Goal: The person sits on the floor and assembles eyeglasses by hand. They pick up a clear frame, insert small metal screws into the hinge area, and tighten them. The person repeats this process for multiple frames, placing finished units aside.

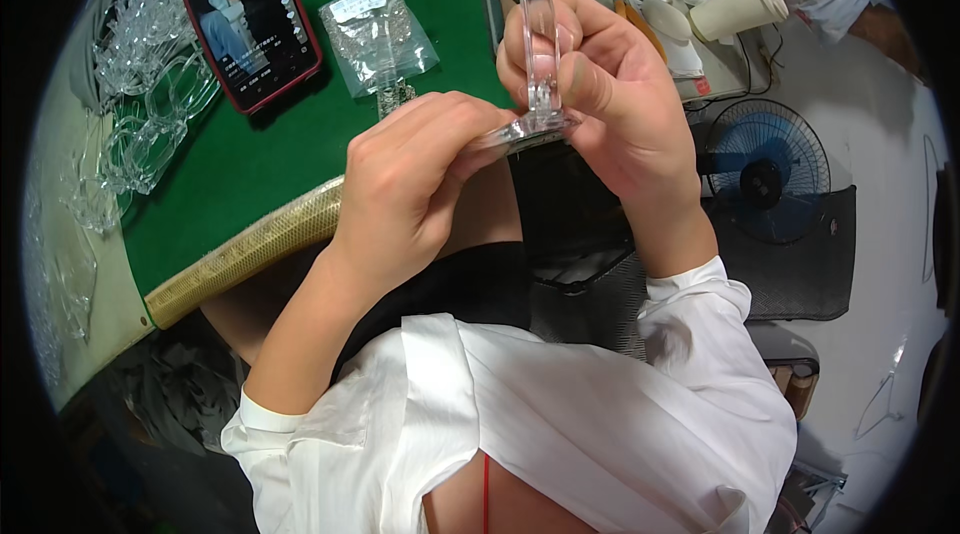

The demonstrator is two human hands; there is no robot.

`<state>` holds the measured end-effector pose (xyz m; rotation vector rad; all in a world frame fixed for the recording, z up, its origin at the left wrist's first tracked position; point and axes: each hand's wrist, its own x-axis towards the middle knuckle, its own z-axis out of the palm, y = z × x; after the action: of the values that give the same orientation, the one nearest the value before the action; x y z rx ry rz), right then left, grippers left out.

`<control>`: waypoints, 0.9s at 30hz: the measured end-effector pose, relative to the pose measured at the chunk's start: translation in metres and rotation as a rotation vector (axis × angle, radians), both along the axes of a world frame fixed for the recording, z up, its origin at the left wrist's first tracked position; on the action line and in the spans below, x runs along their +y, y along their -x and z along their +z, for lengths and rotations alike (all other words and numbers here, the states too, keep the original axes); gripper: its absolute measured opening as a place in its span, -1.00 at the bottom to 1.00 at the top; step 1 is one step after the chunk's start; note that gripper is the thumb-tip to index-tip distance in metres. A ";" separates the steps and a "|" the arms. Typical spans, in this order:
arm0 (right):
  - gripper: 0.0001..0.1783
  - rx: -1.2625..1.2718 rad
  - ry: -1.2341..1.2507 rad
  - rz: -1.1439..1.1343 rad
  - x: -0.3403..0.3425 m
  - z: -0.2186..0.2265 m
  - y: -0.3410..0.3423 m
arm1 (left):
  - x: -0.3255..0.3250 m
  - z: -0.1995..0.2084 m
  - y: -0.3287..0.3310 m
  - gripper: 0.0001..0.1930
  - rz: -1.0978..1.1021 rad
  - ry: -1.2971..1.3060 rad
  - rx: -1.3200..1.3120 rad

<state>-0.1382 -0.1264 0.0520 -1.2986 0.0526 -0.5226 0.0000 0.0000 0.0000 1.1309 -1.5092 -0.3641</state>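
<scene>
A clear plastic eyeglass frame (541, 44) is held up between my two hands, above the near edge of the green work surface. My left hand (415, 169) is closed on its lower, flat-lying part. My right hand (620, 99) pinches around the upright clear arm, close to the corner where the two parts meet. Whether a small piece sits between the right fingertips is hidden. Just beyond my left hand, small metal parts (392, 99) lie beside a clear plastic bag (372, 44) of similar small pieces.
Clear frames (150, 119) are heaped at the left. A red-cased phone (250, 34) shows a video on the green mat (440, 44). A gold mesh-patterned roll (255, 242) lines the near edge. To the right are a pale cup (738, 7) and a fan (768, 169).
</scene>
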 end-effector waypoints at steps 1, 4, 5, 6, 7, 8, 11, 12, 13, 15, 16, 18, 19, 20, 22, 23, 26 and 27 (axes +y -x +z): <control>-0.80 0.012 -0.008 -0.034 0.000 0.001 0.001 | -0.003 -0.003 0.003 -0.78 -0.036 -0.020 0.056; -0.80 0.028 0.008 -0.186 -0.006 0.008 0.002 | -0.022 -0.001 0.020 -0.78 0.003 0.008 0.218; -0.80 0.030 0.020 -0.246 -0.009 0.011 0.003 | -0.030 0.000 0.026 -0.79 0.038 0.032 0.272; -0.82 0.022 0.051 -0.310 -0.016 0.012 0.001 | -0.041 0.000 0.027 -0.80 0.052 0.037 0.269; -0.83 0.005 0.063 -0.362 -0.022 0.014 0.000 | -0.052 0.000 0.030 -0.80 0.039 0.044 0.314; -0.83 -0.012 0.075 -0.413 -0.029 0.015 -0.001 | -0.063 -0.001 0.034 -0.81 0.025 0.051 0.360; -0.85 -0.112 0.147 -0.586 -0.055 0.016 0.003 | -0.096 0.012 0.040 -0.83 0.002 0.052 0.420; -0.85 -0.139 0.150 -0.656 -0.061 0.016 0.007 | -0.107 0.017 0.045 -0.83 0.009 0.058 0.442; -0.85 -0.168 0.151 -0.723 -0.066 0.017 0.010 | -0.116 0.022 0.048 -0.84 0.018 0.065 0.465; -0.84 -0.167 0.148 -0.779 -0.072 0.016 0.023 | -0.133 0.024 0.049 -0.80 -0.033 0.022 0.466; -0.83 -0.162 0.175 -0.790 -0.078 0.010 0.031 | -0.142 0.025 0.053 -0.80 -0.022 0.031 0.457; -0.84 -0.143 0.185 -0.838 -0.082 0.008 0.039 | -0.152 0.032 0.060 -0.80 0.001 0.039 0.445; -0.85 -0.153 0.158 -0.844 -0.083 0.007 0.041 | -0.156 0.033 0.063 -0.81 0.004 0.048 0.446; -0.86 -0.162 0.131 -0.850 -0.086 0.006 0.044 | -0.162 0.033 0.065 -0.81 0.006 0.057 0.447; -0.86 -0.187 0.128 -0.849 -0.089 0.005 0.050 | -0.167 0.035 0.070 -0.82 0.021 0.050 0.447; -0.86 -0.181 0.128 -0.867 -0.090 0.007 0.052 | -0.169 0.036 0.071 -0.82 0.030 0.047 0.429; -0.86 -0.180 0.141 -0.869 -0.096 0.009 0.058 | -0.175 0.035 0.072 -0.82 0.070 0.032 0.398; -0.86 -0.209 0.164 -0.909 -0.099 0.015 0.057 | -0.177 0.037 0.073 -0.82 0.072 0.031 0.405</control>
<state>-0.1957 -0.2253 0.0668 -1.3302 0.4469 -1.4579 -0.0733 -0.1770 0.0370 1.0126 -1.1128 -0.4863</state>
